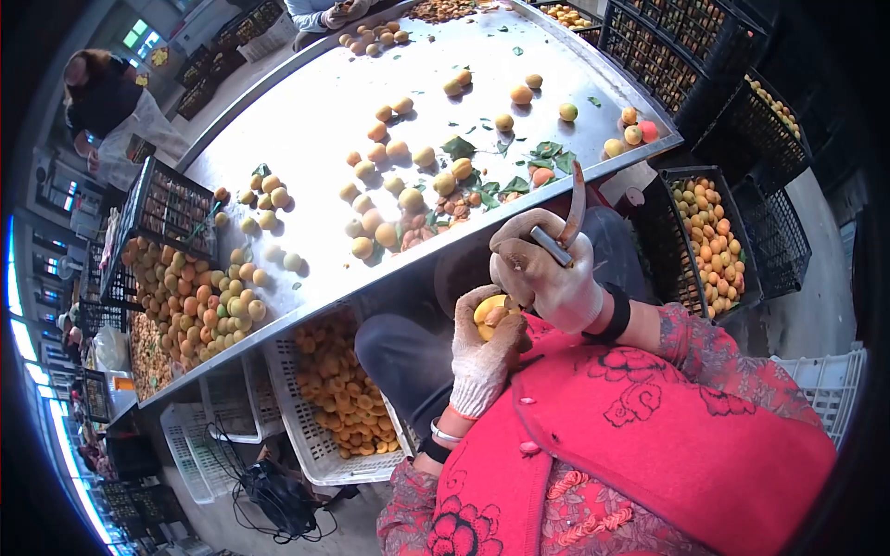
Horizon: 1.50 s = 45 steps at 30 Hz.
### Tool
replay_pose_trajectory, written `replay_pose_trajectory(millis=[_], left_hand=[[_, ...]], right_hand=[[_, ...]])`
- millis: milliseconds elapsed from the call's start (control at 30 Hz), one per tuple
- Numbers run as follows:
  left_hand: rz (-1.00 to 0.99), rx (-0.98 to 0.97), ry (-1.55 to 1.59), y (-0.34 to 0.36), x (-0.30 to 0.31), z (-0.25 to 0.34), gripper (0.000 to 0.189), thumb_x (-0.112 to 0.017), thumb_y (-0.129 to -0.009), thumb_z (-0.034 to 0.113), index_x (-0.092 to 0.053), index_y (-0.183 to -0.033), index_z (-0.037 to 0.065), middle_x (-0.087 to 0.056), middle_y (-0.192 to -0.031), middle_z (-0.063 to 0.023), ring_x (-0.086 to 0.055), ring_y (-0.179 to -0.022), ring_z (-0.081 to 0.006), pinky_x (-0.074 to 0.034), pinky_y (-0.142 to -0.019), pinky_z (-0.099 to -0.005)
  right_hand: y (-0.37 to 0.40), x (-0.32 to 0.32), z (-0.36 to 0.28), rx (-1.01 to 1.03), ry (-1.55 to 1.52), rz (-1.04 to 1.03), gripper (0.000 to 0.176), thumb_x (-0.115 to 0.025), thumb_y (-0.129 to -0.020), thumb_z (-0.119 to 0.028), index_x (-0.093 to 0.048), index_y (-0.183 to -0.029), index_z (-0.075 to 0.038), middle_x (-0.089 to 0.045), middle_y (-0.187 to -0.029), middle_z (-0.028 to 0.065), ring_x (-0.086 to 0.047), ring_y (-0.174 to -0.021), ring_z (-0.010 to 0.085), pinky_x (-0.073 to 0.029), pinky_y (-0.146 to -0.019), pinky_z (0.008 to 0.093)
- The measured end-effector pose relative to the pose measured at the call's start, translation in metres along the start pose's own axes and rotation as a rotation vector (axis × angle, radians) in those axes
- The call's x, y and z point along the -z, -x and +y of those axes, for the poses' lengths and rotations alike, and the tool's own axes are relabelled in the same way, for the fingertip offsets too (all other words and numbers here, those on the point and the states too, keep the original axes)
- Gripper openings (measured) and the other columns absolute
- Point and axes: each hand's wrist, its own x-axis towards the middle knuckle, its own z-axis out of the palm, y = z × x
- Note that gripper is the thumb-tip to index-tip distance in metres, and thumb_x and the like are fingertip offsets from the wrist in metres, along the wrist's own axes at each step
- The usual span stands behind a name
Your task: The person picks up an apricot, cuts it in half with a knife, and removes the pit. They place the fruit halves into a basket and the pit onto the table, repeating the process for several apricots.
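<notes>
My left hand [480, 357], in a soiled white knit glove, is closed around a cut apricot [487, 310] with its yellow flesh and brown pit showing. Just above and to the right, my right hand [561, 278], also gloved, grips a knife [577, 208]. The knife's curved blade points up, away from the fruit, and a metal piece juts out between thumb and fingers. Both hands are over my lap, in front of the metal table [320, 102]. Whole apricots [411, 199] are scattered over its top, with leaves and a small heap of pits [414, 232] near the edge.
A white crate [334, 470] of apricot halves stands below the table edge at left. Black crates [681, 243] of apricots stand at right. A tipped black crate [171, 208] and a large apricot pile [199, 296] occupy the table's left end. Other people [111, 102] are farther back.
</notes>
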Motion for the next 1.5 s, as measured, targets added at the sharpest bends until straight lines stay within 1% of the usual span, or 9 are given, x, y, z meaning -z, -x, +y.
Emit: replay_pose_trajectory(millis=[400, 500, 967, 1067, 1167, 1233, 1333, 1433, 1500], left_hand=[[-0.046, -0.001, -0.231, 0.001, -0.002, 0.0, 0.038, -0.07, -0.078, 0.004, -0.049, -0.109, 0.006, -0.059, -0.086, -0.0043, -0.059, -0.073, -0.0099, -0.05, -0.065, -0.0243], [-0.006, -0.009, -0.343, 0.002, -0.006, 0.003, 0.037, -0.072, -0.077, 0.004, -0.051, -0.107, 0.005, -0.06, -0.088, -0.0033, -0.058, -0.079, -0.0084, -0.049, -0.071, -0.0233], [-0.161, 0.028, -0.389, -0.001, -0.006, 0.003, 0.04, -0.07, -0.075, 0.001, -0.051, -0.11, 0.004, -0.059, -0.091, -0.0035, -0.058, -0.08, -0.0086, -0.05, -0.071, -0.0241], [-0.168, -0.315, -0.54, -0.005, -0.006, -0.013, 0.036, -0.071, -0.077, 0.003, -0.051, -0.107, 0.004, -0.059, -0.089, -0.0034, -0.058, -0.079, -0.0086, -0.049, -0.07, -0.0244], [-0.077, -0.251, -0.58, -0.005, -0.009, -0.01, 0.031, -0.07, -0.08, 0.003, -0.05, -0.104, 0.003, -0.059, -0.085, -0.0035, -0.058, -0.076, -0.0096, -0.049, -0.068, -0.0247], [-0.139, 0.03, -0.104, -0.005, -0.007, -0.008, 0.031, -0.068, -0.082, 0.001, -0.05, -0.107, 0.003, -0.059, -0.082, -0.0051, -0.059, -0.072, -0.0122, -0.049, -0.064, -0.0254], [-0.209, 0.189, -0.011, -0.006, -0.004, 0.0, 0.037, -0.064, -0.083, -0.002, -0.048, -0.114, 0.008, -0.057, -0.083, -0.0048, -0.057, -0.063, -0.0121, -0.046, -0.055, -0.0235], [-0.228, 0.228, 0.085, -0.009, 0.0, 0.012, 0.031, -0.063, -0.085, 0.001, -0.05, -0.113, 0.005, -0.058, -0.08, -0.0064, -0.056, -0.062, -0.0136, -0.047, -0.054, -0.025], [-0.203, 0.24, 0.089, -0.008, 0.005, 0.011, 0.027, -0.064, -0.086, 0.006, -0.054, -0.111, 0.006, -0.057, -0.08, -0.0041, -0.056, -0.062, -0.0108, -0.046, -0.053, -0.0226]], right_hand=[[0.001, 0.002, -0.002, -0.175, -0.202, 0.053, 0.012, -0.053, -0.097, -0.012, -0.056, -0.093, -0.001, -0.041, -0.053, -0.0013, -0.035, -0.041, 0.006, -0.029, -0.041, 0.0239], [-0.002, 0.009, -0.002, -0.162, -0.061, 0.023, 0.027, -0.051, -0.099, -0.029, -0.054, -0.093, -0.002, -0.033, -0.049, -0.0027, -0.028, -0.038, 0.0071, -0.031, -0.044, 0.0274], [-0.001, 0.038, 0.02, -0.592, -0.58, 0.466, 0.027, -0.05, -0.099, -0.031, -0.048, -0.085, -0.009, -0.02, -0.047, -0.0083, -0.018, -0.038, 0.0069, -0.022, -0.043, 0.0264], [0.002, 0.039, 0.023, -0.647, -0.642, 0.492, 0.026, -0.049, -0.099, -0.03, -0.047, -0.085, -0.009, -0.019, -0.048, -0.008, -0.017, -0.038, 0.0074, -0.022, -0.044, 0.0267], [-0.002, 0.037, 0.024, -0.632, -0.646, 0.5, 0.025, -0.048, -0.1, -0.029, -0.047, -0.085, -0.009, -0.018, -0.048, -0.008, -0.017, -0.038, 0.0076, -0.022, -0.044, 0.0265], [-0.004, 0.036, 0.023, -0.613, -0.638, 0.501, 0.025, -0.048, -0.1, -0.029, -0.047, -0.085, -0.008, -0.018, -0.048, -0.008, -0.016, -0.038, 0.0076, -0.022, -0.044, 0.0264], [-0.009, 0.042, 0.019, -0.524, -0.711, 0.434, 0.03, -0.05, -0.099, -0.034, -0.049, -0.085, -0.008, -0.018, -0.047, -0.0073, -0.016, -0.038, 0.0079, -0.022, -0.044, 0.0274], [-0.014, 0.052, 0.004, -0.383, -0.503, 0.156, 0.032, -0.052, -0.097, -0.037, -0.06, -0.089, -0.007, -0.021, -0.045, -0.0077, -0.022, -0.036, 0.0069, -0.025, -0.043, 0.0273], [-0.01, 0.057, -0.008, -0.422, -0.15, 0.019, 0.016, -0.059, -0.092, -0.019, -0.062, -0.097, -0.004, -0.038, -0.051, -0.0055, -0.034, -0.039, 0.0058, -0.031, -0.044, 0.0243]])
